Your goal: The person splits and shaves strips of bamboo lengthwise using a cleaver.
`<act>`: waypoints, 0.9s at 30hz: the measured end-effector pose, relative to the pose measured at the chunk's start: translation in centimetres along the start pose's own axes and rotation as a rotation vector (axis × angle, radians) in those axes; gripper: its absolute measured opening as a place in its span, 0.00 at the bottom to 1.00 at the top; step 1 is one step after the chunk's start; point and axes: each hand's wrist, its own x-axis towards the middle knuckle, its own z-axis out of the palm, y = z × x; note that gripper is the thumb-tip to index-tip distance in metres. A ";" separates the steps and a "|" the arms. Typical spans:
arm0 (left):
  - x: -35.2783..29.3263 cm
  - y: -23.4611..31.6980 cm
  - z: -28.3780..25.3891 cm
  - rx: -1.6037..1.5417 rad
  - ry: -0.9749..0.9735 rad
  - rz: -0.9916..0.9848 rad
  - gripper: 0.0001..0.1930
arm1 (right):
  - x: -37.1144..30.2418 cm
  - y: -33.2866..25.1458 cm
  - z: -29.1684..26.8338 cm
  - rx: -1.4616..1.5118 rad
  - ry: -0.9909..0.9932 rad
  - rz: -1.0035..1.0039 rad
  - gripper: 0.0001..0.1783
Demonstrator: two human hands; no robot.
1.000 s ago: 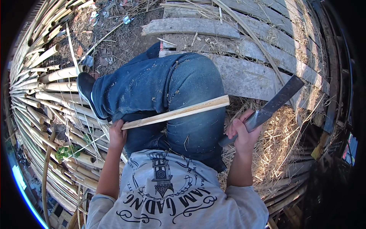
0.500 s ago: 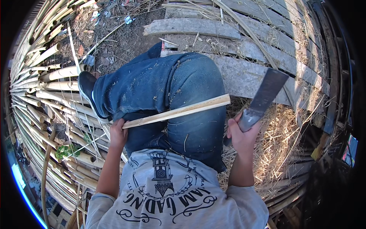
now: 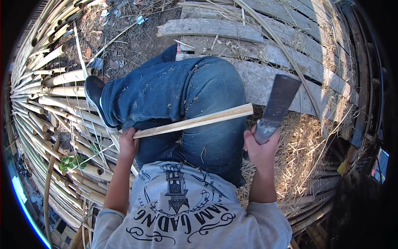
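A pale split bamboo strip (image 3: 195, 121) lies slantwise over my jeans, its far end just past my right thigh. My left hand (image 3: 128, 143) is closed around the strip's left end. In my right hand (image 3: 262, 150) is a machete (image 3: 282, 99) with a short, broad, dark blade and a grey metal collar. The blade points up and away from me, to the right of the strip and apart from it. My right fingers wrap the handle, which is mostly hidden.
Many bamboo poles (image 3: 68, 77) lie stacked along the left. Weathered wooden planks (image 3: 211, 30) stretch ahead and to the right. Straw-like shavings (image 3: 302, 149) heap beside my right arm. A small green plant (image 3: 72, 163) grows among the poles.
The machete has swung a little leftward, and its blade stands more upright. My right hand has shifted slightly left. The bamboo strip has barely moved, sliding a touch to the right.
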 end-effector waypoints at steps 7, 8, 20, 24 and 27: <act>0.2 0.2 0.1 0.030 0.026 0.024 0.11 | -0.6 0.0 0.0 -0.221 -0.229 -0.046 0.08; 0.0 0.2 0.0 0.030 0.027 0.019 0.11 | -0.6 -0.3 -0.2 -0.125 -0.079 -0.012 0.08; -0.2 -0.3 -0.1 -0.011 0.022 0.006 0.12 | -0.6 1.5 0.0 -0.226 -0.192 -0.054 0.09; -0.1 0.0 0.0 0.020 0.027 0.018 0.11 | -0.4 1.7 0.0 -0.200 -0.147 -0.024 0.09; -0.1 -0.1 0.1 0.008 0.016 0.002 0.11 | -0.6 1.0 0.5 -0.038 -0.066 -0.008 0.09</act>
